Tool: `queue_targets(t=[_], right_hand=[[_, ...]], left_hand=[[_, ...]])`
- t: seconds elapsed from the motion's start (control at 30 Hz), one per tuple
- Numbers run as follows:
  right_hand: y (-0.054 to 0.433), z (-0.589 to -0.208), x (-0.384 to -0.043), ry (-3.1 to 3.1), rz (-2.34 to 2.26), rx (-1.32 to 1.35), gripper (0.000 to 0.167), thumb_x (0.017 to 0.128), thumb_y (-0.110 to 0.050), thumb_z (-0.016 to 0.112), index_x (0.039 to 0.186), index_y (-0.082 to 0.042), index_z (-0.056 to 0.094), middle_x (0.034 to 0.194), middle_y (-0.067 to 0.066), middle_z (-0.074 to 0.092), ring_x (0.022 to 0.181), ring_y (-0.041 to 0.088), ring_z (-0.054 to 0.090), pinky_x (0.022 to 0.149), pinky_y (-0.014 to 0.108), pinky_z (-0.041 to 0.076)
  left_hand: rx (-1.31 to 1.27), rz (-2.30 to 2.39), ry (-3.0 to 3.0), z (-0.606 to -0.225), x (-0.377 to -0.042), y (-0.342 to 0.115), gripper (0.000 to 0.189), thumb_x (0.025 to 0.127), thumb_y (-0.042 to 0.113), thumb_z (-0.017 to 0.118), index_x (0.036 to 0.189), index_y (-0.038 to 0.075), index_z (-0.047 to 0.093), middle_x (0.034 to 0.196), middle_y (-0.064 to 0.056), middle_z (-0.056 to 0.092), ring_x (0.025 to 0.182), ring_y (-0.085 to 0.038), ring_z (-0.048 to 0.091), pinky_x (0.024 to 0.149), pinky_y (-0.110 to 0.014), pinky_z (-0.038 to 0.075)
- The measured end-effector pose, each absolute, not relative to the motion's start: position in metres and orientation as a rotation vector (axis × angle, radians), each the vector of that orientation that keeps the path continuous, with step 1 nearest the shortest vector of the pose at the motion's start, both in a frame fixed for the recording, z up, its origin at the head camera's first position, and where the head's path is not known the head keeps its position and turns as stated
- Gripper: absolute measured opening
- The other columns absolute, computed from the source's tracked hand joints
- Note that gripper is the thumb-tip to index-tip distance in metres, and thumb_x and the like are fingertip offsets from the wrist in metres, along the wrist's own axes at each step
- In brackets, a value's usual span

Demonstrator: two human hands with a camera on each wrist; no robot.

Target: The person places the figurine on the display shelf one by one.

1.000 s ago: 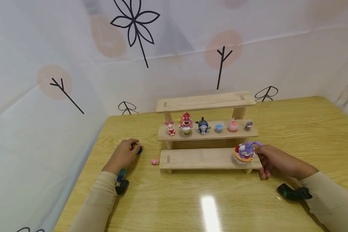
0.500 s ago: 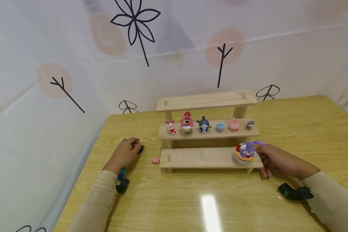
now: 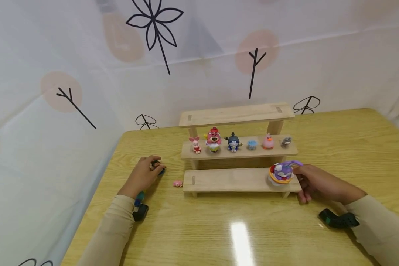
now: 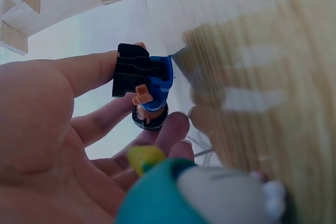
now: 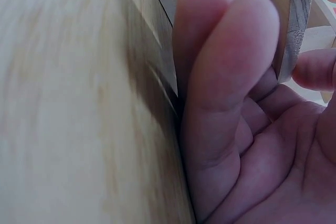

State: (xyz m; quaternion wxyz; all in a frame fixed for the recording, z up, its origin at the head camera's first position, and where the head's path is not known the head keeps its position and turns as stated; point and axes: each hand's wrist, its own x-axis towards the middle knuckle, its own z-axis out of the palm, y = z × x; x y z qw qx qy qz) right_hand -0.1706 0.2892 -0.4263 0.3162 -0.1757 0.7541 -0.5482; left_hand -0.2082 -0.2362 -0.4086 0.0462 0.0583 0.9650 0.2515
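On the table's left side, my left hand (image 3: 143, 176) pinches a small figurine (image 4: 152, 77) with a black-and-blue body, orange hands and a dark round head. In the left wrist view the thumb lies at its black part and the fingertips are by its head. My right hand (image 3: 320, 184) grips the right end of the lowest board of a wooden tiered shelf (image 3: 232, 181). Its thumb is at the board's end and the other fingers curl below, as the right wrist view shows. A purple figurine in an orange-rimmed basket (image 3: 282, 173) sits on that board beside the hand.
Several figurines line the middle tier, among them a pink bear (image 3: 214, 140) and a dark-hooded figure (image 3: 233, 143). A small pink figurine (image 3: 177, 183) lies left of the shelf. A teal figure (image 4: 163, 195) stands by my left wrist. A patterned cloth (image 3: 203, 55) hangs behind.
The figurine in my left hand has turned slightly, showing more of its face. The view has shifted a little; my right hand and the shelf keep their places.
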Motion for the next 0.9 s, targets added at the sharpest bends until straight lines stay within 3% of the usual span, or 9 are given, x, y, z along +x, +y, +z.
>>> queue_targets(t=[0.27, 0.9], right_hand=[[0.2903, -0.4263, -0.1705, 1.969, -1.45, -0.468, 0.056, 0.111, -0.028, 0.017, 0.102, 0.005, 0.061, 0.071, 0.006, 0.069, 0.058, 0.012, 0.062, 0.055, 0.035, 0.056], [0.2898, -0.4261, -0.1699, 1.985, -1.437, -0.466, 0.056, 0.112, -0.029, 0.017, 0.103, 0.006, 0.06, 0.072, 0.007, 0.068, 0.059, 0.013, 0.062, 0.055, 0.035, 0.056]], left_hand=[[0.192, 0.826, 2.983, -0.4096, -0.2084, -0.2331, 0.048, 0.101, 0.026, 0.063, 0.144, 0.011, 0.05, 0.137, -0.021, 0.046, 0.102, -0.028, 0.062, 0.078, -0.039, 0.056], [0.192, 0.897, 2.956, -0.4084, -0.208, -0.228, 0.053, 0.097, 0.019, 0.068, 0.146, 0.012, 0.048, 0.141, -0.02, 0.043, 0.103, -0.03, 0.062, 0.075, -0.036, 0.056]])
